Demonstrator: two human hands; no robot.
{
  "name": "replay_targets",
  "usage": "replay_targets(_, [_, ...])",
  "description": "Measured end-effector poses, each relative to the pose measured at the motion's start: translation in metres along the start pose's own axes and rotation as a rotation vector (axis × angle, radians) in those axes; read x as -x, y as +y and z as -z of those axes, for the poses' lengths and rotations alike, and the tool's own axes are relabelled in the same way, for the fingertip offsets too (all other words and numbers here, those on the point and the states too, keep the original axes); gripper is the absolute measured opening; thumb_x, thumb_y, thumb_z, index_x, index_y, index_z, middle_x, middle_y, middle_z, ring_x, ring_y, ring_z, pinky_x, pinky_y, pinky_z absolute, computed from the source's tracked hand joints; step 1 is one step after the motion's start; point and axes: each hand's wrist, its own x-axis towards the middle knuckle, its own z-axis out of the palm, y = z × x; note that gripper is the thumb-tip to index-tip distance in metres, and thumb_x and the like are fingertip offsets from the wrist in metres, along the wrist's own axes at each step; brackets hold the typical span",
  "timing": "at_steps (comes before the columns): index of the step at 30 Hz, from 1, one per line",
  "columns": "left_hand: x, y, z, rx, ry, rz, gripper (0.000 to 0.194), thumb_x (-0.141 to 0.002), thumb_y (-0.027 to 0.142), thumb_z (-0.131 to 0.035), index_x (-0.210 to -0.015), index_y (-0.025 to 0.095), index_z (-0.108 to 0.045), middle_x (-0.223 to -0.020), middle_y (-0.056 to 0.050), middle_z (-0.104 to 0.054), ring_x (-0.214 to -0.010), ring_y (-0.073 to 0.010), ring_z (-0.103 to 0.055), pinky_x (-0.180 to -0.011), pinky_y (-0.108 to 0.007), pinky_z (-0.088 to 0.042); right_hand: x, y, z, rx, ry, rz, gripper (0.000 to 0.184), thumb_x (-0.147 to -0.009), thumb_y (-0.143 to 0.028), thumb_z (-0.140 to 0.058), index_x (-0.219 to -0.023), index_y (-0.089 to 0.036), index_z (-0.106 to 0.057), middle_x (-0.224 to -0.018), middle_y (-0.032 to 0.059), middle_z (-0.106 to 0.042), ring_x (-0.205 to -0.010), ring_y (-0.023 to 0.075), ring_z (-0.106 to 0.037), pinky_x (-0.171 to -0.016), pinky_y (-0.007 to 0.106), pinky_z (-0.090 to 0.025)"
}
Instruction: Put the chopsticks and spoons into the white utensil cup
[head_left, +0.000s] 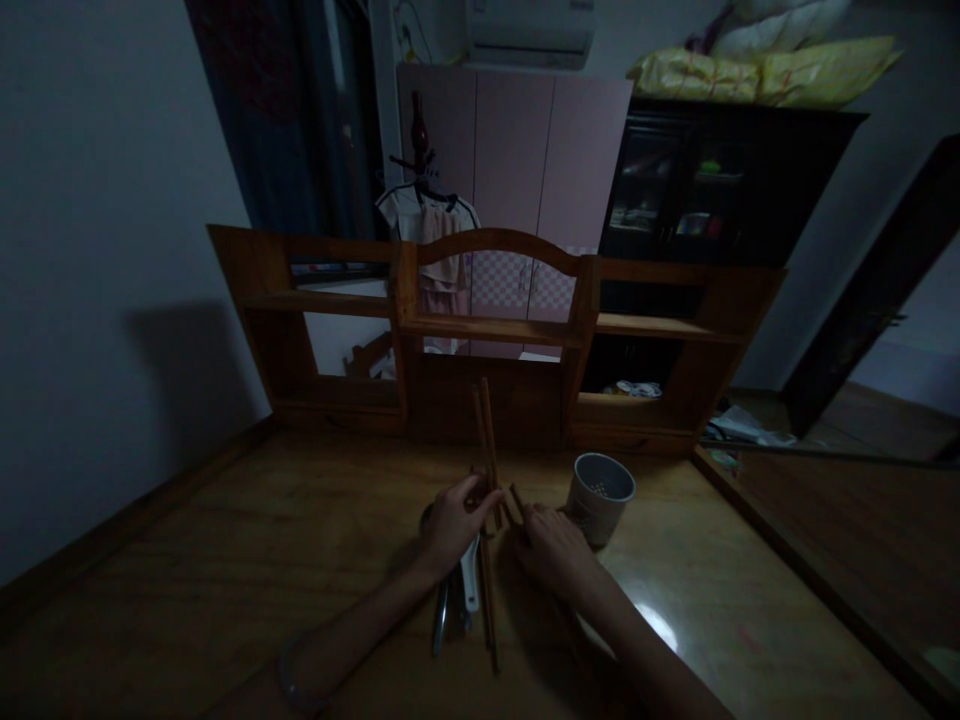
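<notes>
My left hand [452,522] is closed round a pair of brown chopsticks [486,432], which stand nearly upright above it. My right hand [551,545] lies knuckles up just to the right, its fingers curled on another brown stick end [517,497]. More chopsticks [489,610] lie flat on the wooden desk [225,560] under my hands, beside a white spoon [469,580] and a dark metal utensil [439,615]. A grey perforated utensil cup [598,495] stands right of my right hand.
A wooden shelf hutch [495,330] rises along the desk's far edge. A white wall [97,280] bounds the left side. Behind stand a pink wardrobe [540,160], a dark cabinet [705,180] and hanging clothes [431,225]. The room is dim.
</notes>
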Motion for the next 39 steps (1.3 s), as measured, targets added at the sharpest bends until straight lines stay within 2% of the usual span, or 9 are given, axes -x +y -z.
replay_targets(2, [0.0, 0.0, -0.001, 0.01, 0.003, 0.008, 0.026, -0.082, 0.045, -0.063, -0.086, 0.02, -0.068, -0.082, -0.001, -0.073, -0.076, -0.0171, -0.068, -0.067, -0.023, -0.05, -0.002, -0.001, 0.005, -0.041, 0.03, -0.016, 0.014, -0.082, -0.016, -0.055, -0.095, -0.015, -0.061, -0.097, 0.0114, -0.068, -0.091, 0.0235, -0.064, -0.074, 0.027, -0.041])
replay_targets(5, [0.0, -0.002, -0.003, 0.061, 0.003, 0.026, 0.027, -0.082, 0.045, -0.063, -0.088, 0.02, -0.068, -0.083, -0.002, -0.073, -0.077, -0.0174, -0.068, -0.067, -0.023, -0.051, -0.009, -0.005, 0.02, -0.172, 0.116, -0.086, 0.005, -0.083, -0.018, -0.053, -0.082, -0.016, -0.058, -0.079, 0.0073, -0.069, -0.074, 0.0188, -0.065, -0.061, 0.024, -0.04])
replay_targets(9, [0.003, -0.001, -0.003, 0.097, -0.022, 0.052, 0.029, -0.081, 0.044, -0.063, -0.095, 0.019, -0.068, -0.089, -0.004, -0.074, -0.081, -0.0193, -0.069, -0.071, -0.025, -0.053, -0.012, -0.012, 0.045, -0.537, 0.284, -0.094, 0.009, -0.087, -0.025, -0.052, -0.08, -0.019, -0.054, -0.062, -0.0005, -0.065, -0.054, 0.0144, -0.062, -0.05, 0.021, -0.039])
replay_targets(11, [0.005, 0.002, -0.003, 0.121, -0.065, 0.061, 0.028, -0.081, 0.043, -0.064, -0.095, 0.019, -0.069, -0.091, -0.005, -0.075, -0.083, -0.0202, -0.07, -0.072, -0.026, -0.054, -0.009, -0.017, 0.054, -0.693, 0.4, -0.043, 0.008, -0.089, -0.028, -0.053, -0.087, -0.02, -0.054, -0.066, -0.0009, -0.066, -0.058, 0.0148, -0.064, -0.052, 0.021, -0.043])
replay_targets(13, [0.007, 0.006, -0.003, 0.17, -0.13, 0.058, 0.027, -0.081, 0.042, -0.064, -0.095, 0.019, -0.069, -0.092, -0.005, -0.075, -0.084, -0.0206, -0.07, -0.073, -0.027, -0.055, -0.005, -0.022, 0.06, -0.758, 0.509, 0.017, 0.011, -0.091, -0.029, -0.053, -0.097, -0.021, -0.055, -0.076, 0.0005, -0.067, -0.065, 0.015, -0.065, -0.057, 0.022, -0.046])
replay_targets(18, [0.012, 0.017, -0.004, 0.232, -0.242, -0.014, 0.023, -0.084, 0.037, -0.062, -0.1, 0.022, -0.071, -0.099, -0.004, -0.074, -0.085, -0.0187, -0.07, -0.077, -0.027, -0.055, 0.001, -0.028, 0.061, -0.73, 0.649, 0.075, 0.021, -0.095, -0.029, -0.048, -0.112, -0.022, -0.058, -0.087, 0.0024, -0.066, -0.066, 0.0132, -0.062, -0.06, 0.022, -0.047])
replay_targets(23, [0.016, 0.021, -0.002, 0.113, -0.288, -0.083, 0.019, -0.087, 0.031, -0.057, -0.096, 0.023, -0.071, -0.096, -0.002, -0.074, -0.085, -0.0175, -0.069, -0.074, -0.025, -0.054, -0.002, -0.026, 0.056, -0.669, 0.658, 0.13, 0.02, -0.096, -0.027, -0.047, -0.109, -0.021, -0.062, -0.096, 0.0053, -0.064, -0.083, 0.0172, -0.062, -0.072, 0.027, -0.048])
replay_targets(29, [0.015, 0.022, -0.002, 0.052, -0.282, -0.058, 0.019, -0.087, 0.031, -0.056, -0.096, 0.024, -0.071, -0.097, -0.001, -0.074, -0.081, -0.017, -0.069, -0.073, -0.025, -0.054, -0.004, -0.023, 0.05, -0.609, 0.655, 0.173, 0.016, -0.096, -0.026, -0.047, -0.103, -0.02, -0.06, -0.088, 0.0041, -0.059, -0.076, 0.0157, -0.058, -0.067, 0.027, -0.045])
replay_targets(39, [0.013, 0.017, -0.004, 0.142, -0.324, -0.046, 0.02, -0.084, 0.032, -0.06, -0.1, 0.025, -0.071, -0.097, -0.001, -0.074, -0.084, -0.0181, -0.07, -0.075, -0.027, -0.055, -0.002, -0.026, 0.048, -0.601, 0.599, 0.158, 0.015, -0.097, -0.025, -0.044, -0.102, -0.021, -0.057, -0.092, 0.0047, -0.057, -0.084, 0.0175, -0.057, -0.073, 0.029, -0.045])
